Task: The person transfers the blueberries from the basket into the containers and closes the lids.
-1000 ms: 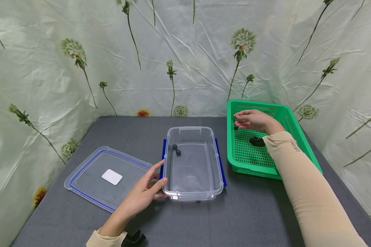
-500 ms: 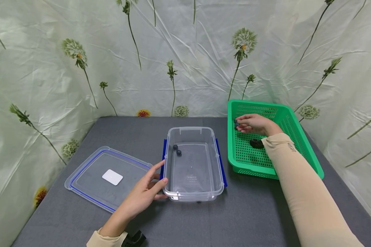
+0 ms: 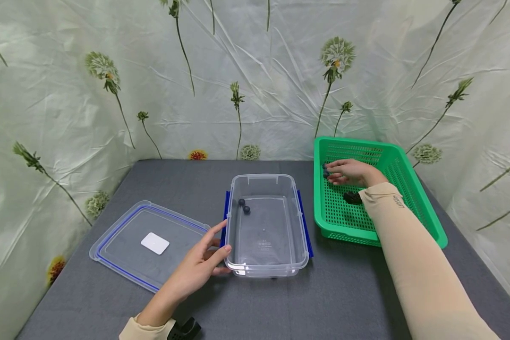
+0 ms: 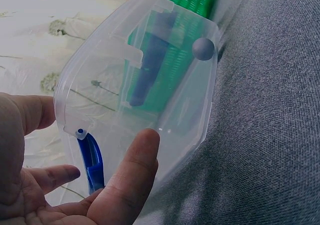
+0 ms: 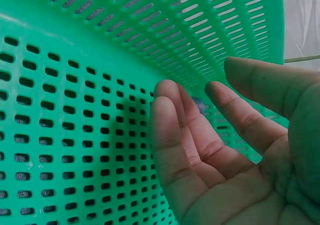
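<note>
Two blueberries (image 3: pixel 247 209) lie near the left wall of a clear plastic box (image 3: pixel 263 231) with blue side latches. My left hand (image 3: pixel 197 267) rests against the box's left side, its fingers and thumb loosely spread at the rim and latch (image 4: pixel 95 165). My right hand (image 3: pixel 350 172) is down inside a green perforated basket (image 3: pixel 348 219). Its fingers are relaxed, slightly bent and apart, with nothing between thumb and fingers. Just beyond its fingertips, by the basket's left wall, sit dark blueberries (image 3: pixel 326 174); in the right wrist view one blueberry (image 5: pixel 199 105) is partly hidden behind the fingers.
A clear lid (image 3: pixel 123 236) with a blue seal and a white label (image 3: pixel 155 243) lies left of the box, partly behind the left forearm. Grey cloth (image 3: pixel 323 293) covers the table. A flower-print curtain (image 3: pixel 280 94) hangs behind it.
My right hand has sunk slightly lower in the basket, its fingers drawing a little right of the blueberries there. The left hand and the box stay as they were.
</note>
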`<state>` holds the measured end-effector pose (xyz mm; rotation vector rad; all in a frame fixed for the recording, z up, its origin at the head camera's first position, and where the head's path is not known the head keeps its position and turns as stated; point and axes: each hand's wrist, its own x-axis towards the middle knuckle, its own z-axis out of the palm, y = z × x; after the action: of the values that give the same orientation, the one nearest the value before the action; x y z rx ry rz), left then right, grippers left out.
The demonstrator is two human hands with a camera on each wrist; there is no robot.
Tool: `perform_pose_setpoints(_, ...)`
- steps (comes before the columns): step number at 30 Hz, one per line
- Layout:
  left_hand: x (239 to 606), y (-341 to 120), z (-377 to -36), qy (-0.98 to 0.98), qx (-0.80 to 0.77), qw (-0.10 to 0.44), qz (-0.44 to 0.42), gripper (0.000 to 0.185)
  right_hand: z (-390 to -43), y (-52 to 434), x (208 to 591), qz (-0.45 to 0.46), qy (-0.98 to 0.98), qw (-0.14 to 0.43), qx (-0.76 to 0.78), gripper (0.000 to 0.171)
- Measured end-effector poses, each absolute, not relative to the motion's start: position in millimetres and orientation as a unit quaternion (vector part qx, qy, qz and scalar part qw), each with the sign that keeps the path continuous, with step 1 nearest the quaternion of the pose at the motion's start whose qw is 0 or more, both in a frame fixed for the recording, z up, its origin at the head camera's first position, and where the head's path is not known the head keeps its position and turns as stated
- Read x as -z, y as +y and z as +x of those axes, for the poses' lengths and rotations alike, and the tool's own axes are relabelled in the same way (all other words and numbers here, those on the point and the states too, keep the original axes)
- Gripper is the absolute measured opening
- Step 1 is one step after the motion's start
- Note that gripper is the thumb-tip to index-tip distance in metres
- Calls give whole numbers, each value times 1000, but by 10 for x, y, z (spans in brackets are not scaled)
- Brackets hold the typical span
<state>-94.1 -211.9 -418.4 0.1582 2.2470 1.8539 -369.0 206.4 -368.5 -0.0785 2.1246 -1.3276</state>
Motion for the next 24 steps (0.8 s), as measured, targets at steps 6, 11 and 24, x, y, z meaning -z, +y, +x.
perform_pose_setpoints(6, 4183, -2120, -935, 764, -633, 111, 56, 66, -3719, 2082, 3723, -37, 803, 329, 496, 60)
perform_pose_setpoints(11, 4186, -2122, -935, 767, -630, 111, 55, 65, -3730, 2089, 3740, -34, 807, 339, 483, 60)
perform_pose_setpoints(24, 4187, -2139, -937, 768, -628, 111, 58, 66, -3760, 2063, 3745, -31, 807, 346, 477, 59)
